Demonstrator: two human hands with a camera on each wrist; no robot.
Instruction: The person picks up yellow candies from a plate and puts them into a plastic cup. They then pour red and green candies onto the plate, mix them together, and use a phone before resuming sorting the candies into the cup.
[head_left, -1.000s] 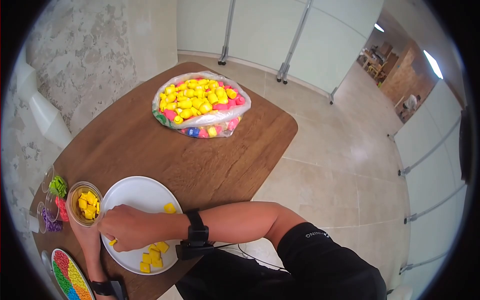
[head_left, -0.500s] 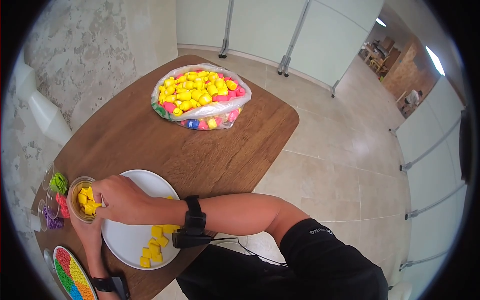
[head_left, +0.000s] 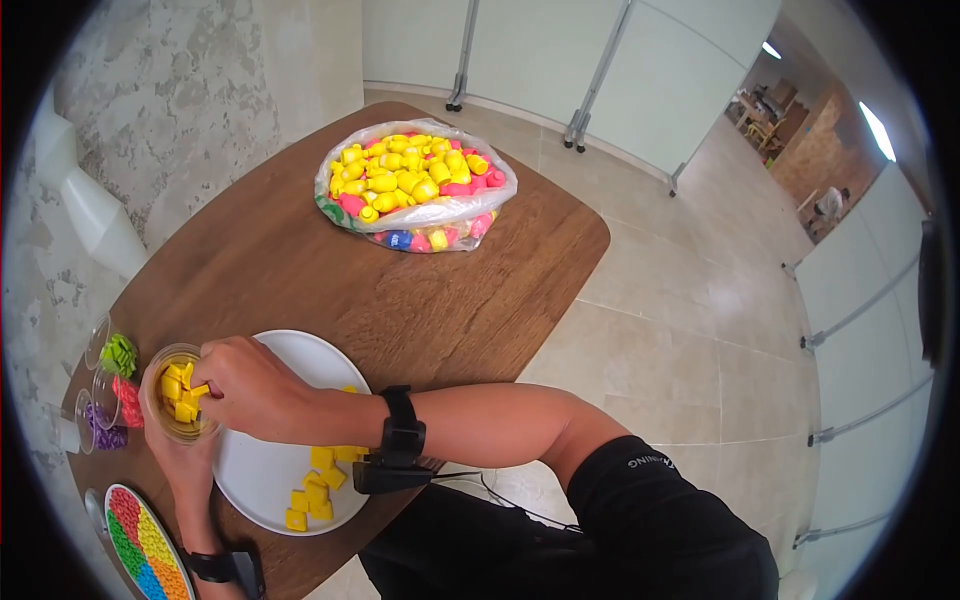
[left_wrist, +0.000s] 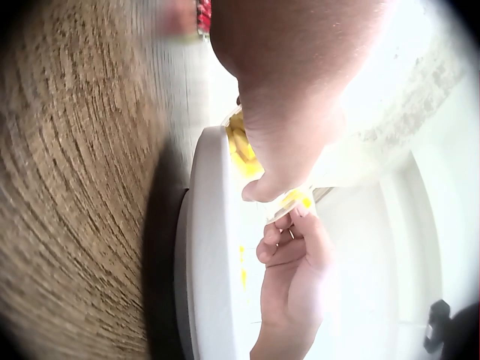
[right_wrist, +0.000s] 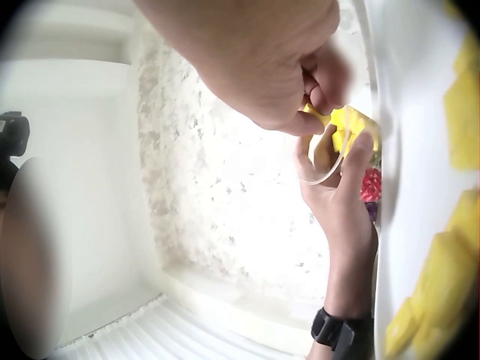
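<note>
My left hand (head_left: 188, 462) grips a clear plastic cup (head_left: 157, 378) by its side, at the left of the white plate (head_left: 240, 478). Small yellow square pieces (head_left: 180, 408) lie inside the cup. Over its rim, my right hand (head_left: 262, 392) pinches a yellow square piece (head_left: 201, 391) with thumb and fingers. In the right wrist view the curled right fingers (right_wrist: 324, 88) are right at the cup's mouth, with the left hand (right_wrist: 337, 195) around the cup below. More yellow squares (head_left: 318, 488) lie on the plate, partly hidden by the right wrist.
Clear cups of green pieces (head_left: 119, 354), red pieces (head_left: 128, 402) and purple pieces (head_left: 108, 432) are at the table's left edge. A divided tray of coloured beads (head_left: 150, 545) lies nearer. At the back sits a plastic bag (head_left: 450, 213) full of yellow and pink bottle-shaped pieces.
My right hand has moved from over the plate, up and left to the cup's mouth, carrying a yellow piece. My left hand keeps its grip on the cup.
</note>
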